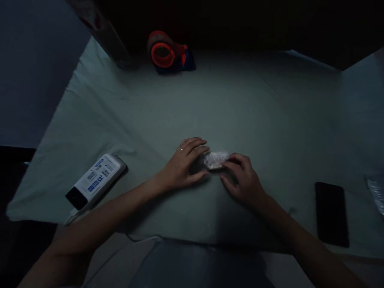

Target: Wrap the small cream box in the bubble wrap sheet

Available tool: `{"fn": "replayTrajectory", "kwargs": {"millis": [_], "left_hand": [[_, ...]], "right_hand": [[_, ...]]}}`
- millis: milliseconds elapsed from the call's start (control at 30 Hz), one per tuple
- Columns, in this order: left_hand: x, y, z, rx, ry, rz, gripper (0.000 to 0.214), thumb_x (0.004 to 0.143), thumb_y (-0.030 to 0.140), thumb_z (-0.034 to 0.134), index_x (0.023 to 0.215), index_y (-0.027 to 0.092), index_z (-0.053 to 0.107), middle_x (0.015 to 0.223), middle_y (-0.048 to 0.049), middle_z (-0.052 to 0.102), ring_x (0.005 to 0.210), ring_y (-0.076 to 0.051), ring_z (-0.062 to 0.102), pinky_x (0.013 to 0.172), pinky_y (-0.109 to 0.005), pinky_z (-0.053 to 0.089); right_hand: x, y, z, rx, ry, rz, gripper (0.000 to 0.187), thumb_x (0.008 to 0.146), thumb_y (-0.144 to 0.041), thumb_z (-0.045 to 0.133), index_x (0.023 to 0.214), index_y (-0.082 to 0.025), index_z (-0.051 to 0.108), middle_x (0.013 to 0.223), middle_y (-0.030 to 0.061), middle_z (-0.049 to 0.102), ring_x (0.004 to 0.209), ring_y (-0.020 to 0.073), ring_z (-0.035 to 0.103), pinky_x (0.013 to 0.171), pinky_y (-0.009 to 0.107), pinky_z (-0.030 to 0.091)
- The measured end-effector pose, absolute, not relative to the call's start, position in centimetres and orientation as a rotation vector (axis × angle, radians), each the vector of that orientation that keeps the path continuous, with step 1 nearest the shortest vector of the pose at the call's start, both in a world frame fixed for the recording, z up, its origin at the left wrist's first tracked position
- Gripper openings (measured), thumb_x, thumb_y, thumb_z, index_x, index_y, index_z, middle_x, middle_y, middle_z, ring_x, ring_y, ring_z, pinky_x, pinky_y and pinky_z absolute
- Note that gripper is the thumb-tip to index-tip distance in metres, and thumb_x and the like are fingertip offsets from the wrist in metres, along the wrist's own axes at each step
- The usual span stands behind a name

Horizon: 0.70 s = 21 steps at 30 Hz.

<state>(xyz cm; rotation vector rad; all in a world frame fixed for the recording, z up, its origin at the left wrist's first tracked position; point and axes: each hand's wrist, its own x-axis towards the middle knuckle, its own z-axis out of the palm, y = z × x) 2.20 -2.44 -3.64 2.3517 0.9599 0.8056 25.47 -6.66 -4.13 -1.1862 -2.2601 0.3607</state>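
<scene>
A small, pale, crinkled packet [215, 159] lies on a greenish cloth-covered table [240, 100] near its middle. My left hand [185, 163] rests on the cloth at the packet's left end, a ring on one finger, its fingertips curled onto the packet. My right hand [241, 176] comes in from the right with its fingers pinched on the packet's right end. Both hands hold the packet down against the cloth. The light is dim, so I cannot make out what the packet contains.
A red tape dispenser [165, 52] stands at the far edge. A white and blue device [96, 180] lies at the left, near the cloth's edge. A black phone [331, 213] lies flat at the right, with something shiny [376, 190] beyond it.
</scene>
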Motion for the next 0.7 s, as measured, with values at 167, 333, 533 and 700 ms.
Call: {"fn": "replayTrajectory", "kwargs": {"millis": [167,333,533,700], "left_hand": [[2.9,-3.5,-5.2,2.307,0.992,0.642,0.084,0.074,0.052,0.067,0.14,0.021,0.025,0.136,-0.0163,0.044,0.133,-0.032,0.034,0.111,-0.055,0.023],[4.0,-3.2,-5.6,2.322,1.021,0.669,0.079,0.076,0.038,0.067,0.138,0.016,0.024,0.13,-0.0176,0.047,0.131,-0.033,0.032,0.108,-0.056,0.027],[4.8,-2.7,-5.5,2.171,1.042,0.791,0.058,0.072,0.029,0.066,0.123,0.016,0.043,0.118,-0.0145,0.052,0.12,-0.028,0.043,0.103,-0.049,0.037],[4.3,-2.5,-4.5,2.117,1.022,0.797,0.054,0.069,0.029,0.067,0.117,0.016,0.046,0.117,-0.0134,0.052,0.121,-0.027,0.042,0.102,-0.044,0.04]], "right_hand": [[26.5,-7.5,-3.9,-1.216,-2.192,0.278,0.032,0.078,-0.018,0.062,0.11,-0.019,0.053,0.104,0.0111,0.053,0.095,0.0232,0.055,0.078,0.04,0.052],[26.1,-6.1,-3.9,-1.098,-2.312,0.205,0.037,0.079,-0.019,0.062,0.115,-0.023,0.052,0.115,0.0132,0.055,0.11,0.0288,0.052,0.088,0.049,0.047],[25.7,-4.6,-4.4,-1.016,-2.347,0.323,0.024,0.082,-0.021,0.058,0.105,-0.026,0.059,0.115,0.0097,0.06,0.113,0.0266,0.053,0.09,0.048,0.047],[25.3,-4.0,-3.1,-0.949,-2.375,0.272,0.012,0.083,-0.022,0.058,0.094,-0.025,0.062,0.104,0.0076,0.063,0.103,0.0229,0.056,0.084,0.042,0.049]]}}
